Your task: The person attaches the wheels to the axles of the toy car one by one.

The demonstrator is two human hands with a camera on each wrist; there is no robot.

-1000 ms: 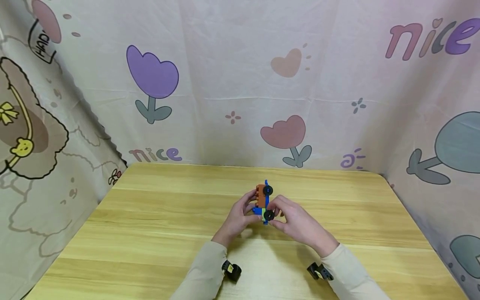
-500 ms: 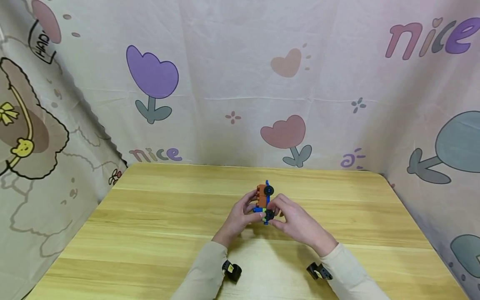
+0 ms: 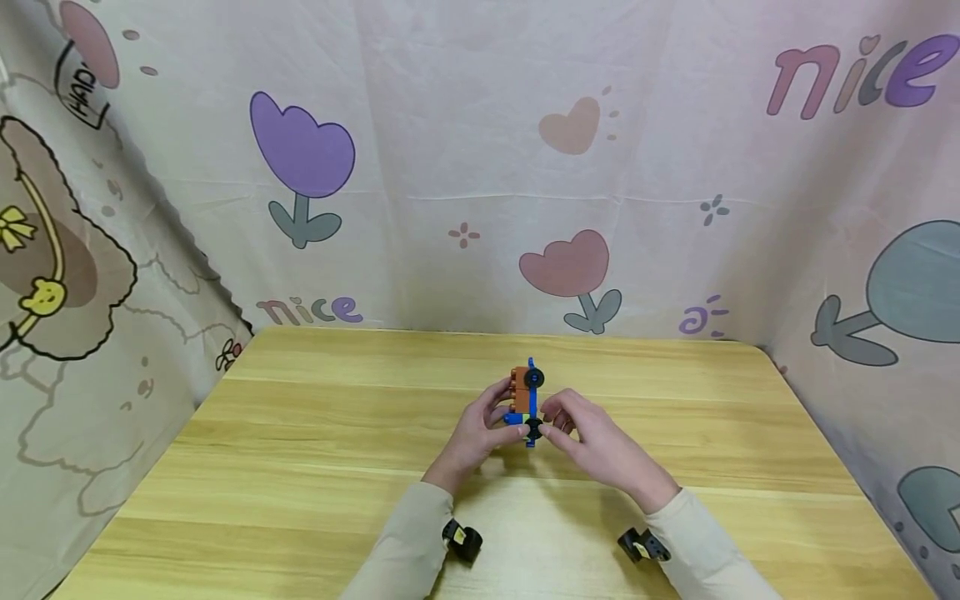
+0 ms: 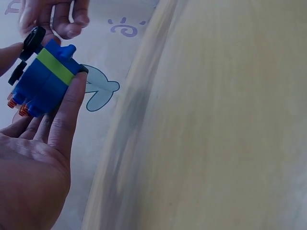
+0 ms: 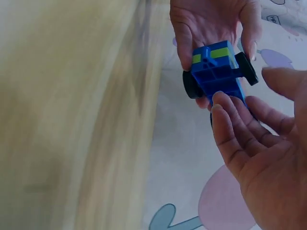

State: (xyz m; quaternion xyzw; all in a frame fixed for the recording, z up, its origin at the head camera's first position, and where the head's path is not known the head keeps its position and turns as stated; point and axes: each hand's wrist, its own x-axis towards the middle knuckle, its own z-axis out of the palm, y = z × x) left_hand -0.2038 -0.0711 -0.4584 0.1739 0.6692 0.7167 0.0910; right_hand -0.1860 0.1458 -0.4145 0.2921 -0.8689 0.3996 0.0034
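My left hand [image 3: 471,429] grips a toy car [image 3: 522,396] built of blue, orange and lime-green bricks. The car is turned so its blue underside faces right, and black wheels show along it. In the left wrist view the thumb presses a black wheel [image 4: 33,41], while other fingers support the far side of the blue-and-green body [image 4: 44,81]. My right hand [image 3: 603,442] is just beside the near wheel, fingers loosely bent and thumb apart from them. In the right wrist view that wheel [image 5: 246,68] lies near the right thumb; a small gap appears between them.
The wooden table [image 3: 315,433] runs to a patterned cloth backdrop [image 3: 442,167] behind it and at both sides. A black wrist camera [image 3: 462,542] sits on the left sleeve, another camera [image 3: 643,546] on the right.
The right fingers and thumb have come off the near wheel and moved slightly right. The left thumb has shifted onto that wheel; the car has stayed nearly in place.
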